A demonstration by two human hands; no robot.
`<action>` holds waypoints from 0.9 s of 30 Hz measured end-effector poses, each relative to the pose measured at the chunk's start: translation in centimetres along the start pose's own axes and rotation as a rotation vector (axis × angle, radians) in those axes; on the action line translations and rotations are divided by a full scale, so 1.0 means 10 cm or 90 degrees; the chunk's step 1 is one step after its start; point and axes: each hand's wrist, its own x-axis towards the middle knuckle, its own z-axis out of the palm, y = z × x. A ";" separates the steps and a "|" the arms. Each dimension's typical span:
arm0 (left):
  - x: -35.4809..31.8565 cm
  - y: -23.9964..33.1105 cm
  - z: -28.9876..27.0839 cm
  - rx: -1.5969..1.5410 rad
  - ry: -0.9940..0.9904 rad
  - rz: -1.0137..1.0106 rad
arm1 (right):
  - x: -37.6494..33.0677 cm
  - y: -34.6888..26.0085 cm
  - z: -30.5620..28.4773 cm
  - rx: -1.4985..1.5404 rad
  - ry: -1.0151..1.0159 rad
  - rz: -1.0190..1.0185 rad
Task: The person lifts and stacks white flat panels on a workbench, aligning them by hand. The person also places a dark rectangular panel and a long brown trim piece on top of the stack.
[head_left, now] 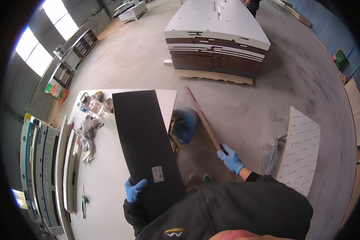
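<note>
My left hand (135, 189), in a blue glove, grips the left edge of a long black panel (142, 132). The panel lies tilted over the right part of a white table (102, 192), with a small white label (158, 174) on its near half. Off to the right, my blue-gloved right hand (231, 158) is closed on a long brown board (206, 122), seen almost edge-on and slanting away to the far left. A small dark spot shows by the right thumb; I cannot make out what it is. The near ends of both pieces are hidden by my jacket.
On the table are a clear jug (93, 105), crumpled rags (89, 130) and green-handled pliers (84, 201). A blue-lined bin (186, 126) stands beside it. Stacked panels (218, 40) rise ahead, with another person (253, 6) behind. A film-covered board (301, 148) leans on a metal stand at right.
</note>
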 end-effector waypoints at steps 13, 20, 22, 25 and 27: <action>3.15 -0.11 1.51 0.007 -0.054 -0.010 | 2.07 -0.27 -1.47 0.180 0.184 0.092; 4.85 0.13 2.24 -0.008 -0.051 -0.051 | 3.13 -1.29 -2.04 0.039 0.269 -0.033; 5.35 0.13 2.44 -0.013 -0.053 -0.032 | 3.53 -1.49 -2.20 0.022 0.286 -0.047; 5.97 0.08 2.69 -0.039 -0.057 0.040 | 4.26 -1.75 -2.56 -0.036 0.233 -0.019; 6.33 0.09 2.79 -0.038 0.006 -0.002 | 4.85 -1.97 -2.74 -0.083 0.243 -0.059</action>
